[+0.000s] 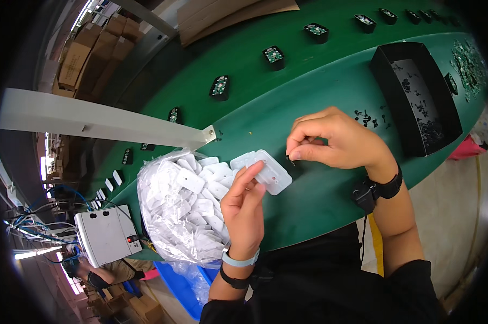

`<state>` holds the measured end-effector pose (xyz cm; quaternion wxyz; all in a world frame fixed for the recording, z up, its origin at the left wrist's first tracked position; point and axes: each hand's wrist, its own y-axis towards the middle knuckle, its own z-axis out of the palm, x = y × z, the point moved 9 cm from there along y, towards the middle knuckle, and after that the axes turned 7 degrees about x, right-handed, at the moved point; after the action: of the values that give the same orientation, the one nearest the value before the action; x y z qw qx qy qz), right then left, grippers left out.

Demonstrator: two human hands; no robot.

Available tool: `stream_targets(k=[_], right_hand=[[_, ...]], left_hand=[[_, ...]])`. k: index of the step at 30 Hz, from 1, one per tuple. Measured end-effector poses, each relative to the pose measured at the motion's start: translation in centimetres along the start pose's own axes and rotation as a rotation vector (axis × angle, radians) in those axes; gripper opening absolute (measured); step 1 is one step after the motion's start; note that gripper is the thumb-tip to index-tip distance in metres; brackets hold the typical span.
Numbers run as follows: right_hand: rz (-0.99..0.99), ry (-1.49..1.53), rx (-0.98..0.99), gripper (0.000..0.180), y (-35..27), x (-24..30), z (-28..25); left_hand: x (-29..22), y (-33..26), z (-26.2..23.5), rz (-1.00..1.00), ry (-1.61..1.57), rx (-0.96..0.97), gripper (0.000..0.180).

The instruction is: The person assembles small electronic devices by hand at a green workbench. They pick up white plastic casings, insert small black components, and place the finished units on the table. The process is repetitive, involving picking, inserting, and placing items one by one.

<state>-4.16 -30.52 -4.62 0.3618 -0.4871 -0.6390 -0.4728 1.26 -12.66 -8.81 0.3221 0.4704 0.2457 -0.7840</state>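
Between the thumb and fingers of my left hand [244, 213] is a white plastic cover [277, 177], a flat rounded rectangle tilted over the green tabletop. My right hand [335, 139] is just to the right of it, thumb and fingertips pinched on a tiny dark part [292, 161], too small to name surely. Beside my left hand, a clear plastic bag [149, 189] bulges with many similar white covers [191, 181]. Small black pieces [366, 119] lie scattered beyond my right hand, next to a black open box [443, 100] that holds more of them.
Black housings with green circuit boards [220, 86] stand in a row along the far green surface [195, 65]. A pale metal post [103, 116] crosses at left, above a grey device [108, 235]. Green boards [468, 67] are heaped far right. Another person [106, 275] sits lower left.
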Motion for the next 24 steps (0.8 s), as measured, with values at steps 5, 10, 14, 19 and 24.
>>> stream_targets(k=[5,10,14,19,24], right_hand=[[-0.091,-0.068,-0.071,0.006,0.2,1.5,0.6],[-0.233,-0.243,-0.138,0.009,0.3,2.7,1.4],[-0.259,-0.363,-0.204,0.012,0.2,2.8,1.8],[-0.245,-0.478,-0.262,0.013,0.1,3.0,1.6],[-0.277,-0.551,-0.312,0.013,-0.2,3.4,1.7]], left_hand=[[-0.9,-0.1,0.7,0.135,0.178,-0.072,0.051],[-0.3,0.0,0.5,0.081,0.282,-0.103,0.049],[-0.2,0.3,1.2,0.124,0.298,-0.095,0.042],[-0.1,0.6,1.8,0.141,0.257,-0.131,0.039],[-0.3,0.6,2.6,0.182,0.231,-0.134,0.040]])
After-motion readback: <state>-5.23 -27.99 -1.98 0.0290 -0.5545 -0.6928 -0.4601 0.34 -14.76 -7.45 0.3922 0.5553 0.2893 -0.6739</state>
